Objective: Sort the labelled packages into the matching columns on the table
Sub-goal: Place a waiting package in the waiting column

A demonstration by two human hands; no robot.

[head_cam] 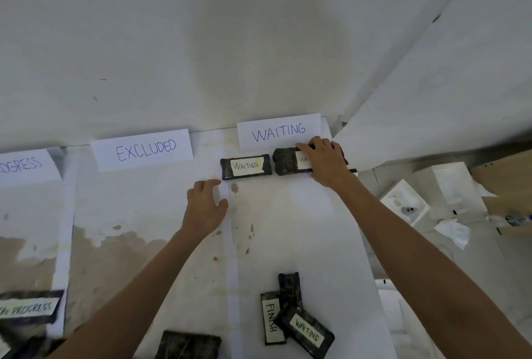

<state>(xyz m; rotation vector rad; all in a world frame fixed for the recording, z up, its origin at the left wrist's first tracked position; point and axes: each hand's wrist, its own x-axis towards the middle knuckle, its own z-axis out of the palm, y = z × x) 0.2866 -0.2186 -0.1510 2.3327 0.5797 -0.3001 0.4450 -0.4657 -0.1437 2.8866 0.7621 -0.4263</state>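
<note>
Dark mottled package, white label half covered, gripped by right hand; left hand hovers loosely spread.

The right hand hides most of the label on its package; the left edge crops a sign.

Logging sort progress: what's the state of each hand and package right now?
right hand: grips right WAITING package, flat under WAITING sign
left hand: relaxed, holds nothing
left WAITING package: placed flat, label up
FINISH package: unsorted, in pile, label up
near WAITING package: unsorted, overlapping FINISH package
IN PROGRESS package: label up, left column
</note>
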